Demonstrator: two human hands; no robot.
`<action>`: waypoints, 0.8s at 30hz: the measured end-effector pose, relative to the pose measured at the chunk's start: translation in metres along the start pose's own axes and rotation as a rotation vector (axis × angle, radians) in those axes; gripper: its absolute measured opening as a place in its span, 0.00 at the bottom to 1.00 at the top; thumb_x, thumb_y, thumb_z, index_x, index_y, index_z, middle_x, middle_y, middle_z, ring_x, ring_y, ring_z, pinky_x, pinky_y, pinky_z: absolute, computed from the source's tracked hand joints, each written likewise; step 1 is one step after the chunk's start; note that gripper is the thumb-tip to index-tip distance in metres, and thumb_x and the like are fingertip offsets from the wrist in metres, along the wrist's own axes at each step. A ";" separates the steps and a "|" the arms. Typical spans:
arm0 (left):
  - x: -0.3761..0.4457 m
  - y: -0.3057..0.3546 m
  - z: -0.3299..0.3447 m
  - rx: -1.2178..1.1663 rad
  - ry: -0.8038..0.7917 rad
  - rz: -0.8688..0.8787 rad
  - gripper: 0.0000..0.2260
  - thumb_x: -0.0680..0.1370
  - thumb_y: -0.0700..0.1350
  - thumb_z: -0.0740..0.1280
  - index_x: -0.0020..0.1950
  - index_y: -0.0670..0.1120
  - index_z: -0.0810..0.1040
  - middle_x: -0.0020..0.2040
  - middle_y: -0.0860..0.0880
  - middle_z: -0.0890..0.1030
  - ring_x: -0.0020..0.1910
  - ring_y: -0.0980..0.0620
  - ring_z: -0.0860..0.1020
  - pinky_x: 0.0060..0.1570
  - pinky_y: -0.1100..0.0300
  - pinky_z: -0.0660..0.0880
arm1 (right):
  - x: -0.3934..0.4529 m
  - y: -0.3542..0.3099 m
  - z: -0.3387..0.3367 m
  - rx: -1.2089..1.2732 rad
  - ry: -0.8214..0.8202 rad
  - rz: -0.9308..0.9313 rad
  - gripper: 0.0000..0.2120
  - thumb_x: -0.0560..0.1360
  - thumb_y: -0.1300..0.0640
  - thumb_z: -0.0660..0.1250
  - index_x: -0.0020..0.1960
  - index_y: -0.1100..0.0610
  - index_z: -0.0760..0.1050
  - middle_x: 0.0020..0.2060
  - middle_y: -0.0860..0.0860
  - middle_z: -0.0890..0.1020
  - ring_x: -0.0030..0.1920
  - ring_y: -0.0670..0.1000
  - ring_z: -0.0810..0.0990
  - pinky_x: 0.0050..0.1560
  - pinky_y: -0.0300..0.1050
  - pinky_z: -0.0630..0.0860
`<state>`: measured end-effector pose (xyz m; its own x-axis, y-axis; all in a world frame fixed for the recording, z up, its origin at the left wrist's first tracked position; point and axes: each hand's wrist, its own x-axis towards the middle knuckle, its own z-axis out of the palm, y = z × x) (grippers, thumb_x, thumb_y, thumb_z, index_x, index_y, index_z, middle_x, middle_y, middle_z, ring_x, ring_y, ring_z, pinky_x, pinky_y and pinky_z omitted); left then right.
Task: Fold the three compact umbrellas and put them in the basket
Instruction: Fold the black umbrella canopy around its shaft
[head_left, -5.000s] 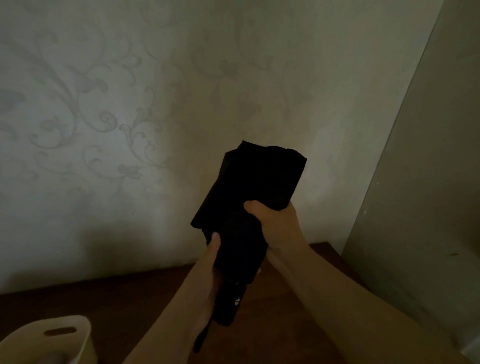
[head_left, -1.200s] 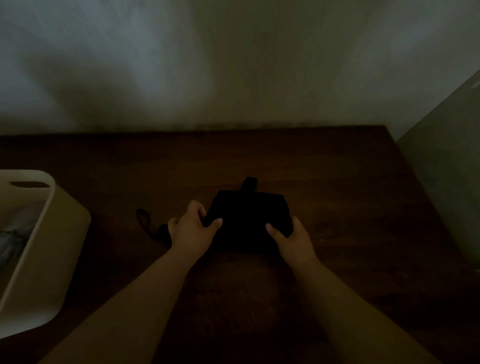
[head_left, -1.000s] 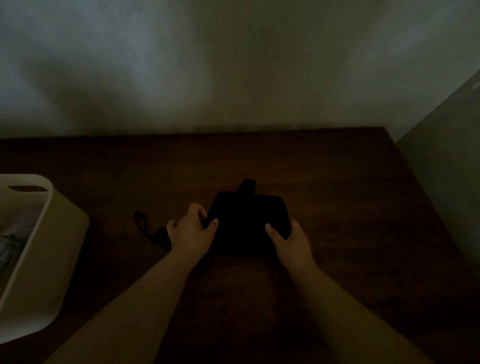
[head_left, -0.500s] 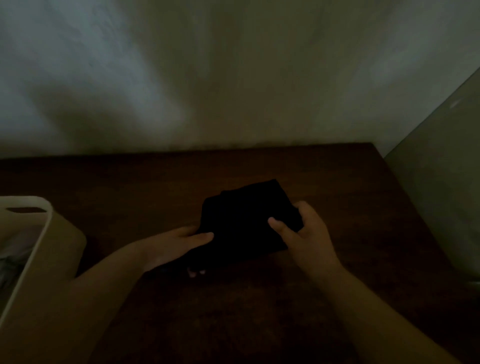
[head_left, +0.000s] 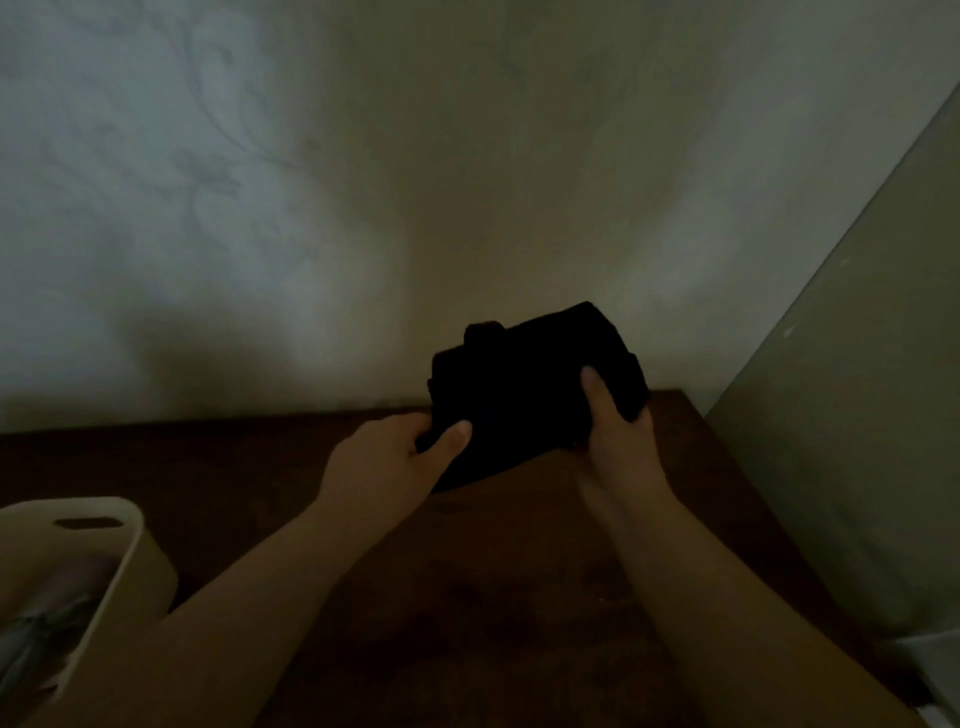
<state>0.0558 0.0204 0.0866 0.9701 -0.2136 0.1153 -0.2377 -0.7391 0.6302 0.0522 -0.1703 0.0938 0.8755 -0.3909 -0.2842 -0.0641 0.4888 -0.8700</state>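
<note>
A black compact umbrella (head_left: 524, 395), collapsed into a bundle of dark fabric, is held up above the dark wooden table (head_left: 498, 597). My left hand (head_left: 395, 457) grips its lower left end, thumb on the front. At the right end, my right hand (head_left: 618, 441) holds it with the thumb pressed up against the fabric. The room is dim, and the umbrella's handle and strap cannot be made out. The cream basket (head_left: 104, 561) stands at the lower left; something pale and greyish lies inside it.
A patterned wall (head_left: 311, 208) rises right behind the table. A tall pale panel (head_left: 857, 415) closes off the right side, with a light object (head_left: 930, 660) at its foot.
The umbrella lay on the table under both hands a second ago. Now both hands have lifted it off the table and tilted it, and the camera has tipped upward.
</note>
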 end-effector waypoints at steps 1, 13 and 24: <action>-0.001 0.008 0.001 0.012 0.027 0.021 0.23 0.76 0.64 0.54 0.44 0.48 0.77 0.35 0.45 0.78 0.31 0.48 0.76 0.32 0.52 0.71 | -0.002 -0.002 0.006 0.063 -0.007 0.063 0.37 0.68 0.46 0.73 0.73 0.50 0.62 0.62 0.54 0.76 0.58 0.55 0.79 0.54 0.55 0.79; -0.028 0.041 0.001 0.430 0.353 0.320 0.19 0.76 0.59 0.54 0.31 0.48 0.67 0.20 0.53 0.63 0.16 0.52 0.66 0.21 0.67 0.48 | -0.018 -0.031 0.030 0.166 0.223 0.189 0.44 0.58 0.45 0.81 0.69 0.58 0.69 0.58 0.59 0.79 0.51 0.60 0.81 0.44 0.62 0.80; -0.022 0.055 -0.038 -0.715 -0.631 -0.145 0.17 0.69 0.60 0.65 0.54 0.55 0.73 0.46 0.44 0.83 0.41 0.42 0.81 0.43 0.52 0.77 | -0.041 -0.055 0.029 0.171 -0.018 -0.028 0.19 0.72 0.60 0.72 0.62 0.58 0.75 0.52 0.56 0.82 0.50 0.56 0.82 0.42 0.49 0.83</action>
<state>0.0235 0.0085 0.1474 0.7326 -0.6093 -0.3032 0.1711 -0.2664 0.9486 0.0342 -0.1584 0.1646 0.8843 -0.3931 -0.2520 0.0417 0.6040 -0.7959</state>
